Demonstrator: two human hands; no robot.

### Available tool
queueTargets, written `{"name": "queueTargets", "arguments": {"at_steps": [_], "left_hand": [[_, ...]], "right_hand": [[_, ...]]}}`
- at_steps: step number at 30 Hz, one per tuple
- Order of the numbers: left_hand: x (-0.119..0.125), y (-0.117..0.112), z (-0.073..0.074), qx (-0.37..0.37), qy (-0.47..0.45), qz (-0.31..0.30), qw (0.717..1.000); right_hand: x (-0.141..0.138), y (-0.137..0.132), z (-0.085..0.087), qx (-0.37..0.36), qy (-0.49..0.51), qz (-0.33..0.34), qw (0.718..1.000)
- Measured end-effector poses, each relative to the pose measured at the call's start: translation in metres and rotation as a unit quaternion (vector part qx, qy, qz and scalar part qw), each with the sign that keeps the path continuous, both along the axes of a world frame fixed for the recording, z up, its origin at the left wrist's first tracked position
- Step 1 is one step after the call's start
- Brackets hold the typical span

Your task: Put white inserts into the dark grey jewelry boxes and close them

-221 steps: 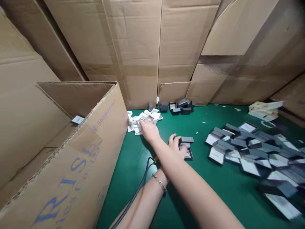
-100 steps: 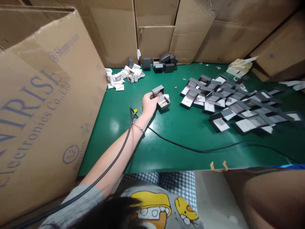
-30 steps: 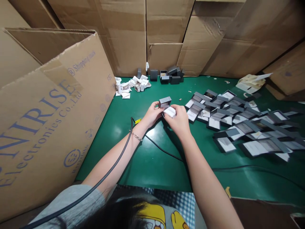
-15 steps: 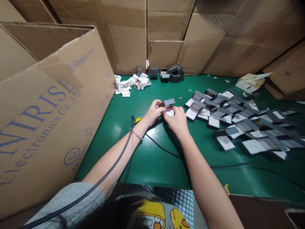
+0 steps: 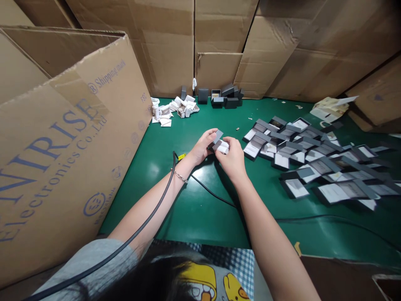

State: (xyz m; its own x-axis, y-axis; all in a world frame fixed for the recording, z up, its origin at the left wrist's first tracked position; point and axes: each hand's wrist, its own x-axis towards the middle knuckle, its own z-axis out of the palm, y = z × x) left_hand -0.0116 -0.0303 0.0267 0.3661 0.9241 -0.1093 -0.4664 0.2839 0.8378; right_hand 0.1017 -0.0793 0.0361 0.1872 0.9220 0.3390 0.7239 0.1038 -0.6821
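Observation:
Over the middle of the table, my left hand (image 5: 202,148) is closed around a small dark grey box (image 5: 218,136) whose lid tilts up. Thumb and fingers of my right hand (image 5: 232,159) are closed on a white insert (image 5: 222,146) at the front of that box. Whether the insert sits inside the box or just above it I cannot tell, as my fingers hide the lower part. To the right, several open dark boxes (image 5: 283,148) with white inside lie in rows on the green table (image 5: 200,217).
White folded pieces (image 5: 184,106) are heaped at the back left, beside dark boxes (image 5: 203,95). A large carton (image 5: 72,146) stands on the left; cardboard (image 5: 169,46) walls the back. A black cable (image 5: 163,192) crosses my left forearm. A pale paper packet (image 5: 329,109) lies far right.
The dark box's lid has tipped up more steeply in my left hand. More of the white insert shows by my right fingers. The rest looks the same.

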Motion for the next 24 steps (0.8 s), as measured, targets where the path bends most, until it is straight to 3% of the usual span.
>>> {"name": "queueTargets", "arguments": {"at_steps": [10, 19, 24], "left_hand": [[0.001, 0.002, -0.003, 0.025, 0.007, 0.008, 1.000], [0.003, 0.003, -0.007, -0.025, -0.035, 0.036, 0.998], [0.006, 0.004, -0.005, -0.075, -0.104, 0.065, 0.990]], "right_hand": [[0.005, 0.003, 0.001, -0.009, 0.006, 0.050, 0.999], [0.012, 0.011, -0.010, -0.015, 0.039, 0.108, 0.993], [0.005, 0.014, -0.021, -0.010, 0.167, 0.049, 0.985]]}}
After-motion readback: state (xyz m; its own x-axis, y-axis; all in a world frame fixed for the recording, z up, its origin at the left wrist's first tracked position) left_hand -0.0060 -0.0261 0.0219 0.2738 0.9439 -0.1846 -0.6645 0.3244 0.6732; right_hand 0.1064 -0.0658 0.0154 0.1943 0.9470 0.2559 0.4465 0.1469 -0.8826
